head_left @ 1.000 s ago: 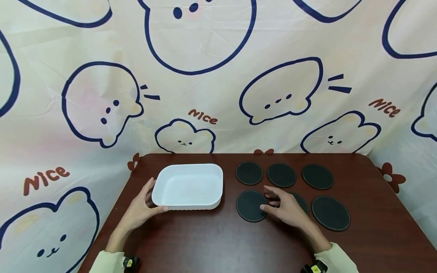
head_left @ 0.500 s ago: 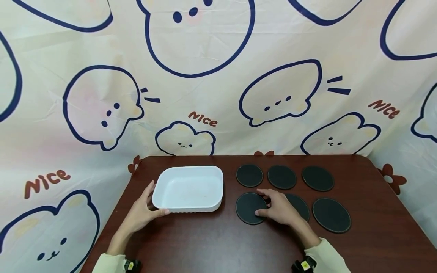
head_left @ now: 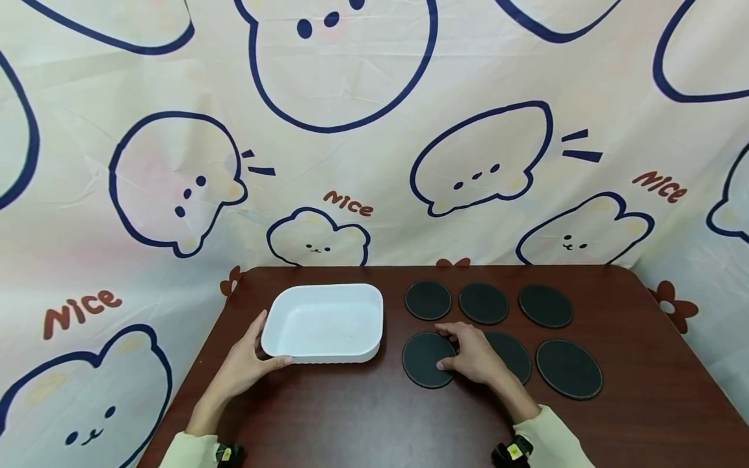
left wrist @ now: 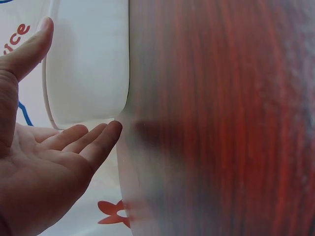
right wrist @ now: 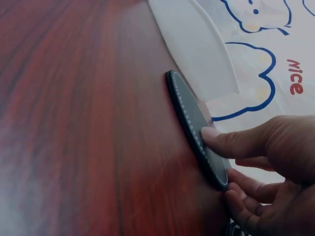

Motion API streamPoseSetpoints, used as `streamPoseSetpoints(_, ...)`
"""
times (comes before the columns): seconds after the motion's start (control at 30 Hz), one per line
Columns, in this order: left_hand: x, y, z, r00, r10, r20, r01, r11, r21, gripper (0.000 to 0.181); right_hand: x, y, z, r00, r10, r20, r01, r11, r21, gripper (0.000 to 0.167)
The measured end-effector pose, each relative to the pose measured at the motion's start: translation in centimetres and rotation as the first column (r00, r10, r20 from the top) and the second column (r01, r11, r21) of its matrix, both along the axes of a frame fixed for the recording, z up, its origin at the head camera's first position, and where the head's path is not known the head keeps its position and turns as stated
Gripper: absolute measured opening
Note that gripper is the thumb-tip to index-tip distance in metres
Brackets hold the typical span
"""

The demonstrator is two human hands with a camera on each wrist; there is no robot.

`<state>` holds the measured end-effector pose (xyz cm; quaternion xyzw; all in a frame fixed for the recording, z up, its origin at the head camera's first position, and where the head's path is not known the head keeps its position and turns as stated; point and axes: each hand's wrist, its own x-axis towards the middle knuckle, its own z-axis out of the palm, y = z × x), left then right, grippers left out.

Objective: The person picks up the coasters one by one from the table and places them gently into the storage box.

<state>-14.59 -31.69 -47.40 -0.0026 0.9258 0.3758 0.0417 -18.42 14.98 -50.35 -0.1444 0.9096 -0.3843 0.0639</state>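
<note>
A white rectangular plastic container (head_left: 322, 322) stands on the left of the table. My left hand (head_left: 242, 364) spreads round its near left corner, with the thumb along the front side and straight fingers at its left end. In the left wrist view these fingers (left wrist: 101, 142) touch or nearly touch the container wall (left wrist: 88, 64). My right hand (head_left: 476, 354) pinches a round black coaster (head_left: 424, 361) by its right edge. In the right wrist view the thumb (right wrist: 211, 135) presses on top of the stitched coaster (right wrist: 189, 110), and the other fingers are at its rim, partly hidden.
Several more black coasters lie in two rows: three at the back, including the back left one (head_left: 428, 300), and two in front, one (head_left: 508, 356) partly behind my right hand, one (head_left: 569, 369) farther right. A cartoon-printed cloth (head_left: 374, 162) hangs behind the brown table (head_left: 374, 416).
My right hand has moved left onto the front left coaster and taken hold of its edge. That coaster has shifted slightly left and nearer. My left hand stays by the container.
</note>
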Motion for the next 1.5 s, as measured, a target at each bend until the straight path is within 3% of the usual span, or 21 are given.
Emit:
streamPoseSetpoints(0.2,0.0,0.2,-0.1,1.0,-0.003,-0.002,0.003,1.0,0.006,0.126,0.0,-0.2,0.2,1.0,-0.008,0.026,0.008,1.0,0.004,0.074)
streamPoseSetpoints(0.47,0.0,0.2,0.0,1.0,0.006,-0.015,-0.005,1.0,0.008,0.121,-0.2,0.0,0.6,0.999,-0.018,0.031,0.019,0.999,-0.035,0.062)
streamPoseSetpoints(0.83,-0.1,0.1,-0.6,0.999,0.014,-0.04,-0.008,0.99,0.142,0.116,-0.7,0.9,0.7,0.994,-0.017,0.109,0.033,0.989,-0.147,0.049)
streamPoseSetpoints(1.23,-1.1,0.5,-0.8,0.999,0.027,-0.045,-0.02,0.99,0.141,0.116,-1.1,1.9,0.9,0.998,-0.015,0.053,0.022,0.992,-0.126,0.04)
streamPoseSetpoints(1.5,-1.7,0.7,-0.7,0.998,0.023,-0.05,-0.016,0.99,0.139,0.118,-1.2,2.3,1.3,0.998,0.032,0.045,-0.022,0.979,-0.202,0.037)
